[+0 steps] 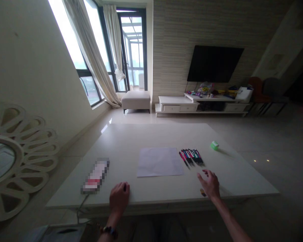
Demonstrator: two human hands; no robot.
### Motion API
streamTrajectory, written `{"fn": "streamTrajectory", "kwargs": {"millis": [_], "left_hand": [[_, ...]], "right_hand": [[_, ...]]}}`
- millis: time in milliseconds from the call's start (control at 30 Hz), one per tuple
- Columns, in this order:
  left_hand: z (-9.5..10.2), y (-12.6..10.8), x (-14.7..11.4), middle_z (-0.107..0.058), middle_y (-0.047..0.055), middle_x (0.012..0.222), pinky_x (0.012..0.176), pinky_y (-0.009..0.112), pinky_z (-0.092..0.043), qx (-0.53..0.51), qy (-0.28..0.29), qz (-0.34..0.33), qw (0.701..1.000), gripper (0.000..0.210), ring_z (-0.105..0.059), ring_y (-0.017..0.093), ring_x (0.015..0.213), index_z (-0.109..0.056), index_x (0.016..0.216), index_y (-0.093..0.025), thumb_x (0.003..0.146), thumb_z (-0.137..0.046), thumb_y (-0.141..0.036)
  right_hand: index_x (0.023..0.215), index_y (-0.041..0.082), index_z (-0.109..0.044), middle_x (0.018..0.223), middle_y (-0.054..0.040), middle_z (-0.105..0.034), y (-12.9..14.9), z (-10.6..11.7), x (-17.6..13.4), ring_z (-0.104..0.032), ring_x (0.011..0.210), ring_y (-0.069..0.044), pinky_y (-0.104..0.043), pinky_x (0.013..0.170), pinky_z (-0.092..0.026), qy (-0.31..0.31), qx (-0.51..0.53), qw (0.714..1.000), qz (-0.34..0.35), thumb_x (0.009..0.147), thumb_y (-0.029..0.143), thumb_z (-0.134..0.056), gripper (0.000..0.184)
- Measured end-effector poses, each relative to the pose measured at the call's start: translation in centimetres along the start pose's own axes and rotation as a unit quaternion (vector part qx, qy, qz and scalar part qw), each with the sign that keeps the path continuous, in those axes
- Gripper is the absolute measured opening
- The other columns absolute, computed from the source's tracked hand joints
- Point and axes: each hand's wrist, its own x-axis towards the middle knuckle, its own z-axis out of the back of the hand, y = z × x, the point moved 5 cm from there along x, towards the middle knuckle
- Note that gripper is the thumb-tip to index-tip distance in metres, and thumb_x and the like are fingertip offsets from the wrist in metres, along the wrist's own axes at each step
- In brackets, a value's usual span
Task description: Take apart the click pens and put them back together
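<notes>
My left hand rests at the near edge of the white table, its fingers curled into a loose fist with a dark gap at the thumb. Nothing sticks out of it. My right hand hovers over the table on the right, open, thumb and fingers apart and holding nothing. Just beyond its fingertips lies a row of several pens with differently coloured barrels. Left of the pens is a sheet of white paper, flat on the table. A small brown and yellow item lies beside my right wrist.
A small green and white object stands at the table's right side. On the left lies a blurred-out phone-like device with a cable running over the edge. Farther off are an ottoman, a TV cabinet and a round mirror frame.
</notes>
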Motion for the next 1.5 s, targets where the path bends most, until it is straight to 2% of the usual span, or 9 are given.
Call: {"fn": "streamTrajectory", "kwargs": {"millis": [167,333,567,833,1033,1133,1300,1433,1500], "left_hand": [[0.2,-0.1,0.0,-0.061,0.003,0.068,0.068,0.029,-0.035,-0.004,-0.008,-0.01,1.0,0.033,-0.054,0.017,0.067,-0.059,0.066,-0.019,0.085,-0.036,-0.033],[0.2,0.0,-0.2,-0.061,0.003,0.066,0.068,0.029,-0.034,-0.005,-0.012,-0.012,1.0,0.031,-0.053,0.017,0.066,-0.057,0.066,-0.02,0.086,-0.037,-0.032],[-0.2,0.2,-0.4,-0.06,0.003,0.067,0.069,0.029,-0.035,-0.015,-0.011,-0.004,1.0,0.03,-0.053,0.017,0.067,-0.055,0.065,-0.02,0.086,-0.037,-0.031],[-0.2,0.2,-0.5,-0.06,0.003,0.067,0.07,0.029,-0.034,-0.019,-0.002,0.005,1.0,0.029,-0.052,0.017,0.067,-0.055,0.065,-0.02,0.086,-0.038,-0.03],[0.2,-0.2,-0.7,-0.06,0.003,0.066,0.068,0.029,-0.033,-0.018,-0.007,0.014,1.0,0.029,-0.052,0.017,0.067,-0.056,0.065,-0.02,0.086,-0.038,-0.028],[0.3,-0.3,-0.8,-0.06,0.003,0.066,0.068,0.029,-0.033,-0.022,-0.007,0.019,1.0,0.029,-0.052,0.016,0.067,-0.056,0.065,-0.02,0.086,-0.038,-0.028],[0.4,-0.2,-0.9,-0.06,0.003,0.067,0.07,0.03,-0.034,-0.051,-0.001,0.036,0.998,0.029,-0.053,0.017,0.069,-0.056,0.065,-0.019,0.086,-0.037,-0.028],[0.8,-0.3,-0.3,-0.06,0.004,0.067,0.073,0.031,-0.036,-0.158,0.016,0.089,0.983,0.029,-0.054,0.018,0.071,-0.057,0.063,-0.019,0.083,-0.042,-0.033],[0.6,-0.7,0.0,-0.062,0.005,0.071,0.073,0.031,-0.039,-0.29,0.037,0.157,0.943,0.027,-0.057,0.019,0.075,-0.059,0.069,-0.018,0.08,-0.047,-0.04]], "right_hand": [[0.133,0.022,-0.029,0.135,-0.0167,-0.03,3.8,-3.6,5.0,-0.029,0.124,-0.036,-0.048,0.093,-0.029,0.123,-0.089,0.987,-0.047,0.054,0.065,-0.06,0.095],[0.139,0.022,-0.014,0.143,-0.0213,-0.008,4.5,-7.5,8.9,-0.013,0.129,-0.043,-0.057,0.095,-0.019,0.242,-0.116,0.949,-0.165,0.046,0.06,-0.067,0.113],[0.136,0.021,-0.02,0.132,-0.0248,-0.029,3.4,-8.8,12.5,-0.03,0.121,-0.041,-0.055,0.086,-0.031,0.254,-0.152,0.931,-0.215,0.046,0.05,-0.069,0.106],[0.115,0.007,-0.047,0.113,-0.026,-0.048,2.6,-9.4,13.1,-0.046,0.11,-0.037,-0.048,0.083,-0.039,0.184,-0.157,0.941,-0.238,0.061,0.032,-0.062,0.061],[0.108,0.001,-0.052,0.104,-0.0283,-0.056,3.2,-8.5,13.3,-0.054,0.105,-0.035,-0.041,0.083,-0.042,0.196,-0.123,0.95,-0.211,0.064,0.016,-0.057,0.047],[0.097,0.003,-0.059,0.097,-0.0283,-0.06,3.5,-7.6,13.5,-0.057,0.1,-0.037,-0.041,0.078,-0.044,0.208,-0.09,0.951,-0.212,0.063,0.019,-0.059,0.038],[0.074,0.011,-0.061,0.078,-0.0168,-0.064,7.2,-7.2,10.6,-0.062,0.083,-0.03,-0.032,0.063,-0.047,0.229,0.032,0.953,-0.196,0.067,0.034,-0.056,0.025],[0.068,0.015,-0.057,0.063,-0.0048,-0.061,14.4,-8.8,3.2,-0.06,0.06,-0.018,-0.024,0.053,-0.045,0.285,0.211,0.923,-0.149,0.065,0.029,-0.053,0.015],[0.067,0.016,-0.055,0.059,-0.0016,-0.059,18.6,-9.9,-0.9,-0.057,0.054,-0.015,-0.023,0.05,-0.045,0.313,0.261,0.903,-0.133,0.063,0.026,-0.054,0.011]]}}
